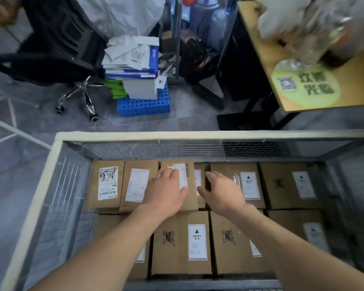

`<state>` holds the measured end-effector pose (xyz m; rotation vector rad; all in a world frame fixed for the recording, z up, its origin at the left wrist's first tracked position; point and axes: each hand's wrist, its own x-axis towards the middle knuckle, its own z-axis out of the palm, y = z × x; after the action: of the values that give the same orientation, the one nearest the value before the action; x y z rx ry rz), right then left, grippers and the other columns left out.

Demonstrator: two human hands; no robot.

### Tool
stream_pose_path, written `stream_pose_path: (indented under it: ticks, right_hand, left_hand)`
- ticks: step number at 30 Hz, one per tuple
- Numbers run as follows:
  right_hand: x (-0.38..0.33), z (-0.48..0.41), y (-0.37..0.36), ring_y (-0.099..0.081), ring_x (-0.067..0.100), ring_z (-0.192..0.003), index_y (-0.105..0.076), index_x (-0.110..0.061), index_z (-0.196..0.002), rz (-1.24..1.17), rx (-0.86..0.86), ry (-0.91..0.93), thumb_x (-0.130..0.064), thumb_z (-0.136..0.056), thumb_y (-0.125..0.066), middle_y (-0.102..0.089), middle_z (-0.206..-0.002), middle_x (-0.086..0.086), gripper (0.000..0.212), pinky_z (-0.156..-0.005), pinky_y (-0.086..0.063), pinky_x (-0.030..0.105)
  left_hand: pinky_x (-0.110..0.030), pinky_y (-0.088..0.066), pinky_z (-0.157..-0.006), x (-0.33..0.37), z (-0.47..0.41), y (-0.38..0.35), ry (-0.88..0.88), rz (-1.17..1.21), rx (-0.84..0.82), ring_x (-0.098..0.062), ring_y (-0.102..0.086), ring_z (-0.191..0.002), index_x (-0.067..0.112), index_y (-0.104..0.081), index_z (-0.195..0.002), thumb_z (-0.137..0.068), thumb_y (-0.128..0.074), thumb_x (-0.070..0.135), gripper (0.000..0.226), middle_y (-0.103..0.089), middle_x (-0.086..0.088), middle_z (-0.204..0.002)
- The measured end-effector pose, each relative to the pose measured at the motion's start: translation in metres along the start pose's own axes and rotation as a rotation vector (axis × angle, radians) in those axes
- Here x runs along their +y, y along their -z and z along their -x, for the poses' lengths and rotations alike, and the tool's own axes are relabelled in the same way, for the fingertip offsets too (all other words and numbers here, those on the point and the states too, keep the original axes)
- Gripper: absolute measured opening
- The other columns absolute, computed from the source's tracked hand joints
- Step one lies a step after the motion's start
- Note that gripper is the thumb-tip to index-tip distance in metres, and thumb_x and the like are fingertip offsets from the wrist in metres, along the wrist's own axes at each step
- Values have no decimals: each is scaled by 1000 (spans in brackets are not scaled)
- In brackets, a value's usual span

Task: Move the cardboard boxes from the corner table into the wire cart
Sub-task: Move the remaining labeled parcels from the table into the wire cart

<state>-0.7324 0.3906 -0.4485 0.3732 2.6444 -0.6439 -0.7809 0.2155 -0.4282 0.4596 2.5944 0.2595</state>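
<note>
The wire cart fills the lower half of the head view, and several cardboard boxes with white labels lie flat inside it. My left hand rests palm down on a labelled cardboard box in the upper layer at the back middle. My right hand hovers open just right of that box, fingers spread, above a gap beside a box marked HEAVY. Two more boxes lie to the left in the same upper layer. The corner table stands at the upper right.
On the table lie plastic bags and a round yellow sticker. Beyond the cart stand a black office chair, a paper pile on a blue crate and water jugs. A white rack frame is at left.
</note>
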Motion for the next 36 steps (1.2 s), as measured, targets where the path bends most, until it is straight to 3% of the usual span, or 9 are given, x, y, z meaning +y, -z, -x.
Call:
stream_pose_path:
  ticks: [3, 5, 15, 18, 21, 24, 27, 32, 36]
  right_hand:
    - [-3, 27, 47, -60, 23, -106, -59, -22, -97, -12, 75, 4, -55, -95, -49, -65, -111, -5, 35, -87, -53, 39]
    - [-3, 45, 77, -58, 19, -92, -53, -23, -85, -26, 122, 1, -55, -94, -49, -59, -93, -8, 33, -77, -51, 37]
    - [2, 131, 181, -61, 23, -116, -63, -17, -123, -2, 335, -107, -62, -95, -51, -67, -123, 2, 54, -93, -51, 39]
    - [3, 163, 201, -63, 22, -104, -60, -24, -100, 25, 386, -174, -64, -94, -49, -64, -101, -5, 42, -78, -49, 37]
    - [2, 199, 218, -60, 21, -89, -43, -29, -76, 10, 476, -250, -65, -93, -49, -51, -81, -11, 39, -66, -37, 34]
    - [2, 238, 229, -62, 22, -98, -58, -23, -94, 15, 554, -329, -66, -93, -47, -62, -96, -6, 44, -68, -40, 34]
    - [7, 285, 233, -63, 23, -99, -59, -21, -99, 16, 610, -429, -69, -93, -46, -65, -99, -4, 50, -66, -41, 34]
    - [19, 375, 232, -60, 26, -119, -61, -20, -126, 21, 699, -608, -74, -91, -41, -66, -128, 2, 67, -89, -50, 39]
    - [31, 452, 223, -62, 28, -117, -62, -20, -122, 0, 763, -732, -75, -89, -39, -67, -126, 4, 68, -90, -51, 40]
  left_hand:
    - [-42, -34, -114, 25, 18, 36, -52, -42, 51, -23, -34, -142, 16, -32, -153, -102, -39, 50, 62, -36, -3, -157]
    - [-42, -33, -114, 43, 30, 57, -92, -52, 73, -22, -33, -143, 17, -34, -152, -101, -38, 51, 61, -37, -2, -156]
    - [-42, -31, -116, 122, 68, 136, -334, -44, 204, -20, -33, -143, 19, -38, -150, -98, -39, 58, 65, -41, 1, -154]
    - [-42, -34, -110, 141, 80, 152, -438, -70, 225, -19, -37, -139, 20, -44, -143, -97, -40, 59, 61, -45, 1, -149]
    - [-43, -37, -106, 160, 96, 167, -543, -95, 237, -19, -39, -137, 21, -46, -141, -97, -40, 60, 59, -47, 2, -146]
    - [-43, -41, -103, 182, 111, 179, -649, -137, 232, -20, -41, -134, 20, -47, -138, -96, -41, 60, 58, -49, 2, -142]
    - [-45, -44, -101, 206, 134, 184, -775, -139, 227, -19, -44, -131, 21, -47, -138, -96, -40, 62, 59, -51, 3, -139]
    - [-43, -41, -106, 257, 187, 180, -985, -145, 236, -19, -42, -138, 20, -44, -145, -96, -39, 65, 67, -49, 1, -147]
    - [-47, -41, -110, 301, 241, 167, -1139, -148, 205, -19, -40, -140, 20, -42, -147, -97, -39, 66, 68, -46, 1, -150]
